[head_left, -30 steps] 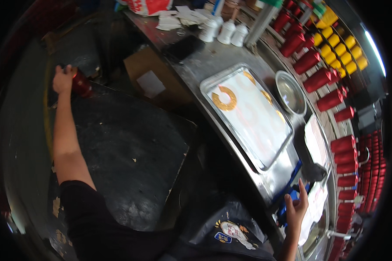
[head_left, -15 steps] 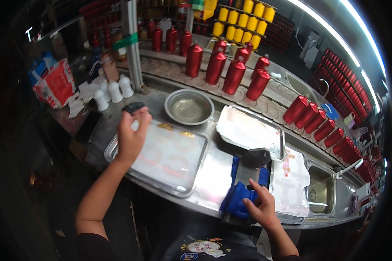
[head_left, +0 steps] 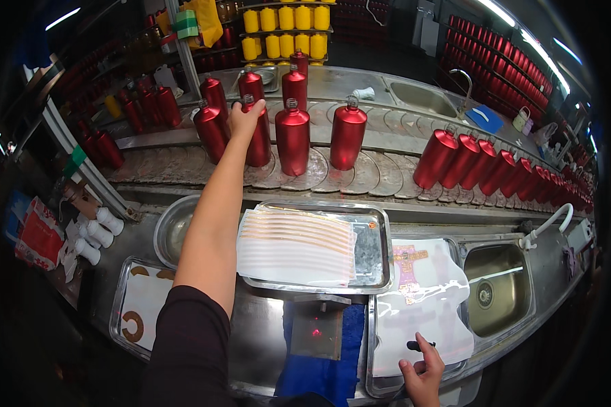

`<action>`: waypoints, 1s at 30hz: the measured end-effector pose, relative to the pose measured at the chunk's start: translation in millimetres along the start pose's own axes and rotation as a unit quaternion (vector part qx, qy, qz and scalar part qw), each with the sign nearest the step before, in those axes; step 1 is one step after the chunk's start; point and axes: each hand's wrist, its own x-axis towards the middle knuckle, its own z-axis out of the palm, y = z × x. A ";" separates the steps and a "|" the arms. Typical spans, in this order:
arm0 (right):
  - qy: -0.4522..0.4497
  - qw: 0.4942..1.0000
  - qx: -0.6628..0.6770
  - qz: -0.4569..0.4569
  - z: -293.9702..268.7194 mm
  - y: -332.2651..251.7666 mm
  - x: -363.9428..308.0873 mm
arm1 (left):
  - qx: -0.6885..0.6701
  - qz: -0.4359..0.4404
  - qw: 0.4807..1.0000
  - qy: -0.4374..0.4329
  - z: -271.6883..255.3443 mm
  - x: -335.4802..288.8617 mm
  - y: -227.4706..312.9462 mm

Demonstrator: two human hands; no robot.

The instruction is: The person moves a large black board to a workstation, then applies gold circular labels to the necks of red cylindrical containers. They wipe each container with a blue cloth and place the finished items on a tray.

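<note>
Nearest, right hand (head_left: 422,372) resting on the front tray (head_left: 380,390), fingers curled loosely round a small dark tool (head_left: 421,346) on the clear film sheet (head_left: 424,302). Farther out, left hand (head_left: 245,117) closed over the top of a red bottle (head_left: 257,139) standing upright on the scalloped conveyor (head_left: 360,173). Best lifted straight up, clear of neighbouring bottles (head_left: 293,138), wrist steady, no tilting

Left hand (head_left: 243,117) grips the neck of a red metal bottle (head_left: 257,136) standing on the conveyor (head_left: 360,173), beyond the steel tray (head_left: 372,247). Stack of striped decal sheets (head_left: 295,245) lies in that tray. Right hand (head_left: 422,372) rests at the tray's near right, fingers on a small black tool (head_left: 417,345) over a clear film sheet (head_left: 421,305).
</note>
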 end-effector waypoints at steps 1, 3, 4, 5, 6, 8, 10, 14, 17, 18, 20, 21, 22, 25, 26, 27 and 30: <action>0.011 1.000 0.019 -0.022 0.8 3.6 3.6 | -0.018 0.036 0.998 0.043 5.6 -1.6 -0.1; 0.045 0.999 0.024 -0.019 2.7 10.3 13.8 | -0.035 0.109 0.993 0.042 13.0 -15.8 -1.6; 0.043 0.998 0.032 -0.017 2.4 12.6 19.5 | -0.054 0.100 0.992 0.046 12.4 -22.3 1.4; 0.042 0.998 0.040 -0.015 4.1 14.4 21.9 | -0.077 0.104 0.990 0.059 6.8 -30.6 3.4; 0.040 0.998 0.028 -0.046 4.6 15.1 26.1 | -0.097 0.101 0.988 0.068 -1.7 -38.3 8.5; 0.020 0.996 0.039 -0.083 5.8 15.4 29.0 | -0.205 0.083 0.973 0.064 -36.4 -51.1 18.6; 0.011 0.993 0.051 -0.105 6.7 12.9 29.3 | -0.316 0.050 0.947 0.033 -79.7 -67.3 31.7; -0.016 0.984 0.075 -0.163 12.0 -1.7 27.3 | -0.539 -0.230 0.802 -0.120 -184.2 -120.7 47.6; -0.062 0.972 0.086 -0.209 22.5 -22.7 32.2 | -0.590 -0.352 0.700 -0.195 -235.1 -178.9 48.3; -0.081 0.965 0.089 -0.233 28.8 -31.1 33.9 | -0.602 -0.359 0.686 -0.196 -246.2 -202.3 47.3; -0.103 0.949 0.092 -0.282 42.4 -48.6 37.4 | -0.630 -0.355 0.669 -0.169 -262.5 -242.6 45.1; -0.114 0.940 0.089 -0.310 50.2 -58.5 33.8 | -0.626 -0.349 0.674 -0.179 -269.6 -259.1 44.2; -0.120 0.927 0.102 -0.340 54.3 -62.7 44.0 | -0.621 -0.347 0.685 -0.159 -264.5 -275.0 43.6; -0.146 0.916 0.119 -0.354 72.2 -73.0 39.9 | -0.626 -0.348 0.678 -0.165 -274.3 -307.4 41.5; -0.162 0.920 0.122 -0.335 76.9 -73.9 38.0 | -0.625 -0.336 0.685 -0.165 -277.6 -314.9 41.8; -0.178 0.917 0.124 -0.335 80.1 -72.3 35.8 | -0.619 -0.333 0.694 -0.155 -280.6 -322.2 43.1; -0.133 0.921 0.109 -0.351 86.7 -69.0 27.5 | -0.574 -0.308 0.742 -0.157 -283.8 -334.5 53.8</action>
